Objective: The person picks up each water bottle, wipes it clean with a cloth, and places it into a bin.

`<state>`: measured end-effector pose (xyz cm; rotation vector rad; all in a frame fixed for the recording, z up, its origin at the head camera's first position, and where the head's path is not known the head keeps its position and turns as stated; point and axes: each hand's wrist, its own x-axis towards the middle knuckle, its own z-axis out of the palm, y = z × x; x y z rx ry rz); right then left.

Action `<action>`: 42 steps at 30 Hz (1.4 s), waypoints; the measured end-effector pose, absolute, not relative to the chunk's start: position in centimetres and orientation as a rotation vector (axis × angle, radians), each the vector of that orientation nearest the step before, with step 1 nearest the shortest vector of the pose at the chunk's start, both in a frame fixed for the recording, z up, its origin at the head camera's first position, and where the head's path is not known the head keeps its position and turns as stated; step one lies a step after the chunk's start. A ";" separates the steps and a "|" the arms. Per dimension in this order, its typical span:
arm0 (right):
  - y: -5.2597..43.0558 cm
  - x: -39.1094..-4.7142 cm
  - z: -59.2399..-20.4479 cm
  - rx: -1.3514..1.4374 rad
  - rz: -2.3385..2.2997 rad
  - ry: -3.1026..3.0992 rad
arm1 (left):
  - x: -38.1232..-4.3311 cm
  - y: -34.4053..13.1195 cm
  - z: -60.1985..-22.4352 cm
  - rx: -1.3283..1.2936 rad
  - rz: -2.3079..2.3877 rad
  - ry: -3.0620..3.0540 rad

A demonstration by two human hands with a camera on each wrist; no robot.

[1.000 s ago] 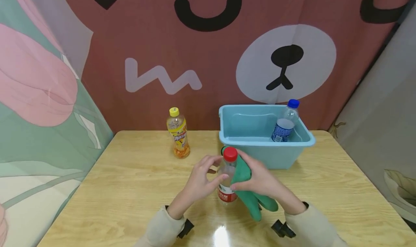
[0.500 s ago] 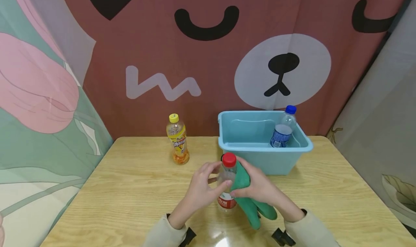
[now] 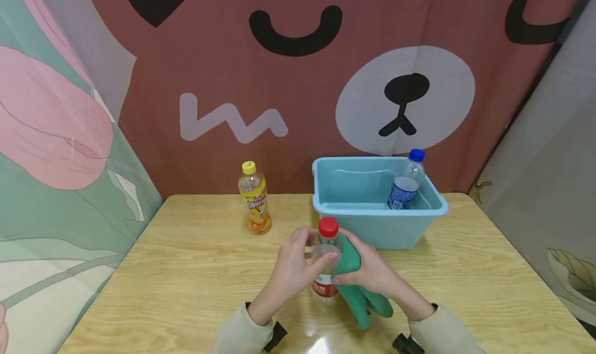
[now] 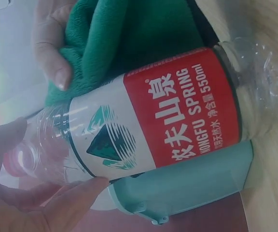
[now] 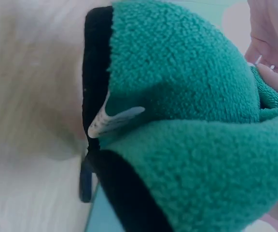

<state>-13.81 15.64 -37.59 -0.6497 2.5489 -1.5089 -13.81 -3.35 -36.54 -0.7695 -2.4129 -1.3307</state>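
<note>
A clear plastic water bottle (image 3: 324,288) with a red cap and a red-and-white label stands upright on the table in front of me. My left hand (image 3: 294,265) holds its upper part from the left, thumb across the shoulder and fingers behind. My right hand (image 3: 374,271) grips a green cleaning cloth (image 3: 357,303) against the bottle's right side, its lower folds hanging down. In the left wrist view, the bottle's label (image 4: 182,113) faces the camera. In the right wrist view, the fluffy cloth (image 5: 187,63) with black edging and a small white tag fills most of the picture.
Just behind the hands is a light blue plastic bin (image 3: 377,229); a blue-capped bottle (image 3: 404,188) leans inside it. A yellow-capped bottle (image 3: 257,204) with some orange drink stands back left on the wooden table (image 3: 186,271). A printed curtain (image 3: 298,95) hangs behind.
My left hand has shifted right, its thumb now lying over the bottle's shoulder. The right hand and cloth have barely moved. The head view has tilted slightly, so the scene sits lower.
</note>
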 end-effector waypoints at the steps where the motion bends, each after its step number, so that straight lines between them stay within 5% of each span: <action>1: 15.7 -13.8 -37.7 -0.642 -1.516 2.542 | -13.8 -3.3 -36.5 -0.771 -1.321 -2.416; 29: 17.3 -13.4 -38.8 -0.433 -1.578 2.451 | -13.9 -3.3 -36.4 -0.810 -1.371 -2.444; 42: 18.7 -13.4 -36.7 -0.654 -1.576 2.486 | -14.3 -3.7 -36.3 -0.807 -1.547 -2.477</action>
